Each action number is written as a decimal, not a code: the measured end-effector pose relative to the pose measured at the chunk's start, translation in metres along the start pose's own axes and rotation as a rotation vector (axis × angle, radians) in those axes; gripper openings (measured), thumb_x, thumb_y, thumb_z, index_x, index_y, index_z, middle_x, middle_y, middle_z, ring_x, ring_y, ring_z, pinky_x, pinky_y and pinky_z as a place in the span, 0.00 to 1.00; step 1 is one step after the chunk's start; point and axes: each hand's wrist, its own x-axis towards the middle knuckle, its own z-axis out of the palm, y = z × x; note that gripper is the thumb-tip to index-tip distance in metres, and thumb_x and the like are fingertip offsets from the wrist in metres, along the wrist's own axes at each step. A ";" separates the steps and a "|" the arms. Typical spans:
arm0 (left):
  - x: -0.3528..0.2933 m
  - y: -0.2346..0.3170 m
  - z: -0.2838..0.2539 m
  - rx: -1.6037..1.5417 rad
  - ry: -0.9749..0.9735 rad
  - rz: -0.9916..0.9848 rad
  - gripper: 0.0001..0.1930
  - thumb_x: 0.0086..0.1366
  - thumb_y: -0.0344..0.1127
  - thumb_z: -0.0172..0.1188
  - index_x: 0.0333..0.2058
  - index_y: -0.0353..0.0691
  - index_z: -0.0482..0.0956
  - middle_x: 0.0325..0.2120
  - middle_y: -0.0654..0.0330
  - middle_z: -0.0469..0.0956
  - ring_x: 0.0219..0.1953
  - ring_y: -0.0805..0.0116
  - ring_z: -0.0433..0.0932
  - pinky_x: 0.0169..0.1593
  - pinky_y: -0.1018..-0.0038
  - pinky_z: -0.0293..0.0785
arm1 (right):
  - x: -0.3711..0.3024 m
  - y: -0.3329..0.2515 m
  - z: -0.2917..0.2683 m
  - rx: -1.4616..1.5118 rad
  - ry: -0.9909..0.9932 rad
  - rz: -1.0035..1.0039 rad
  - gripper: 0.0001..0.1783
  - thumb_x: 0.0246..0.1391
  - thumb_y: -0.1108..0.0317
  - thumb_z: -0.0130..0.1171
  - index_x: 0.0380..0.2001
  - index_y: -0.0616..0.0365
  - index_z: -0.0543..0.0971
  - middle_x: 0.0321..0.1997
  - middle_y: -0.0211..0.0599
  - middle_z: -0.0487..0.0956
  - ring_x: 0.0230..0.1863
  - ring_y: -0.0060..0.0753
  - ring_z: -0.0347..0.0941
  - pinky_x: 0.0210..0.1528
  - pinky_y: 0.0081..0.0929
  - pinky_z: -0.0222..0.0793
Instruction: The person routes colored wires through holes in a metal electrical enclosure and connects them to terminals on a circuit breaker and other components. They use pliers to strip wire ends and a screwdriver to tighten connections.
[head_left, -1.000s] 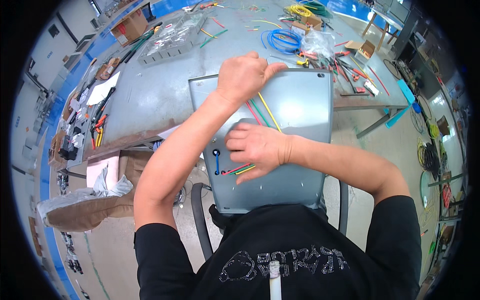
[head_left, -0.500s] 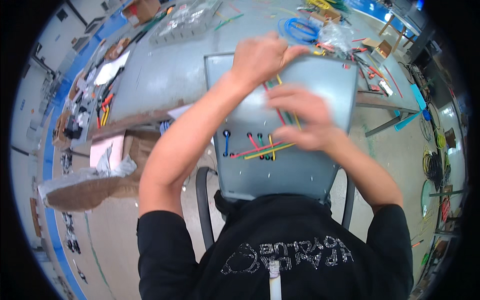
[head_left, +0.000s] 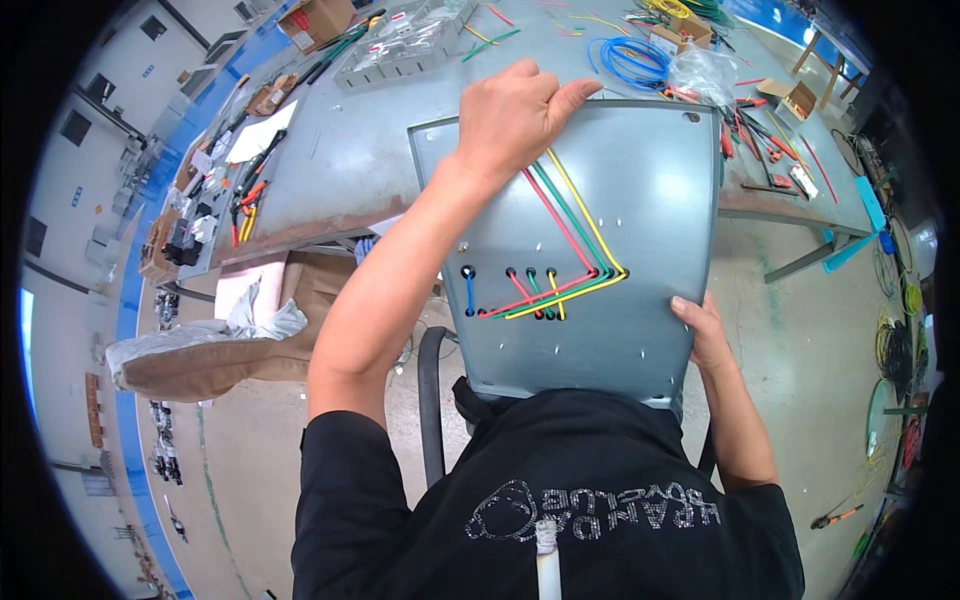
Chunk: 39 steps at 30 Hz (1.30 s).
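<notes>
Across the far side, a grey counter [head_left: 330, 165] carries a blue coil [head_left: 640, 80]. Near, before the person [head_left: 590, 450], is a panel [head_left: 620, 350] with red, green and yellow wires [head_left: 570, 215]. Left hand [head_left: 510, 118] covers its far edge, fingers curled; what they hold cannot be told. Right hand's [head_left: 707, 332] fingers grip the right edge, thumb in front.

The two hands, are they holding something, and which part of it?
Yes, the grey metal panel: the right hand holds its right edge, thumb on top. The left hand lies over its far edge; what it grips is hidden.
</notes>
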 end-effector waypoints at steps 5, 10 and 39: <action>0.011 -0.001 -0.026 0.046 0.003 -0.044 0.27 0.73 0.60 0.63 0.25 0.43 0.86 0.18 0.59 0.72 0.22 0.56 0.71 0.25 0.62 0.67 | -0.015 -0.027 0.021 0.003 -0.081 -0.060 0.19 0.51 0.68 0.68 0.45 0.67 0.84 0.40 0.34 0.85 0.40 0.26 0.81 0.45 0.27 0.77; 0.077 0.014 -0.059 -0.061 0.192 0.127 0.24 0.76 0.57 0.60 0.31 0.45 0.90 0.19 0.58 0.73 0.24 0.57 0.72 0.28 0.64 0.70 | -0.038 -0.070 0.036 -0.164 -0.039 -0.251 0.10 0.47 0.71 0.68 0.35 0.62 0.83 0.30 0.20 0.78 0.30 0.14 0.68 0.33 0.21 0.62; 0.228 -0.038 0.077 -0.959 0.548 -0.200 0.41 0.85 0.62 0.38 0.17 0.37 0.70 0.17 0.67 0.69 0.24 0.74 0.66 0.34 0.72 0.63 | 0.058 -0.163 0.111 -0.945 0.165 -1.184 0.35 0.44 0.74 0.69 0.59 0.78 0.80 0.64 0.66 0.79 0.64 0.64 0.78 0.69 0.46 0.71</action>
